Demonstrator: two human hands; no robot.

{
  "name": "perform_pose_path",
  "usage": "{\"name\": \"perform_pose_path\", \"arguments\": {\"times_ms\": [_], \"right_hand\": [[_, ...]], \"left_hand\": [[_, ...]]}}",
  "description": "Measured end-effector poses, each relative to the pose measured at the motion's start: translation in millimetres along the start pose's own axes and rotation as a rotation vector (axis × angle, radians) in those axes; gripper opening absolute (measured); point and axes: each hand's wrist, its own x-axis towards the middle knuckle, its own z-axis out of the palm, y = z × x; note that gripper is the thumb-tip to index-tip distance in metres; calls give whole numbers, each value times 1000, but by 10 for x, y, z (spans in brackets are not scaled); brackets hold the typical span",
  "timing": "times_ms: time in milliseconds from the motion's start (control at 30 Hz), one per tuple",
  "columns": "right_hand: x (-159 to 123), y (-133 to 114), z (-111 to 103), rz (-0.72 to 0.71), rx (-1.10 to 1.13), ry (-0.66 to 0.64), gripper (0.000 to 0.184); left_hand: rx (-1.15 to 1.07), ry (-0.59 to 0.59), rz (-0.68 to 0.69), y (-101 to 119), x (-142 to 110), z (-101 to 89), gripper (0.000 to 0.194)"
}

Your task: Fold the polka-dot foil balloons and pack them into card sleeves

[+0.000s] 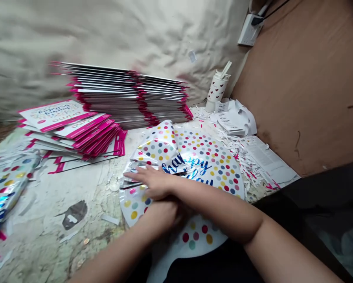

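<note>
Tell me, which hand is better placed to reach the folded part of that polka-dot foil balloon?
Probably the right hand. It lies flat on the polka-dot foil balloon, its fingers right beside the folded part, while the left hand sits lower, tucked beneath the right wrist.

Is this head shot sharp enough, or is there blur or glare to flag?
In the head view, the stack of pink-edged cards looks smeared along its edges, the foil balloon glints at its folds, and wide-angle distortion bends the scene's edges.
</note>
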Motion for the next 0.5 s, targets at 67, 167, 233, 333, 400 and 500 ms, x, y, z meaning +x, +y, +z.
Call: {"name": "perform_pose_path", "arguments": {"times_ms": [67,167,233,333,400,500], "right_hand": [[-66,176,-7,-54,80,141,74],[-120,312,36,-60,80,254,59],[-86,302,108,-77,-14,309,50],[33,216,224,-31,-211,419,40],[113,171,271,30,-323,443,29],[162,168,279,40,-389,425,20]], "left_hand": [[-18,-75,129,-265,-199,-185,32],[231,31,229,-790,-332,-444,31],[465,113,232,-1082,-297,-589,31],[632,111,258,-1217,-177,-769,23],[677,177,255,-1113,-141,-844,21],[601,282,289,-898,-175,-831,17]]}}
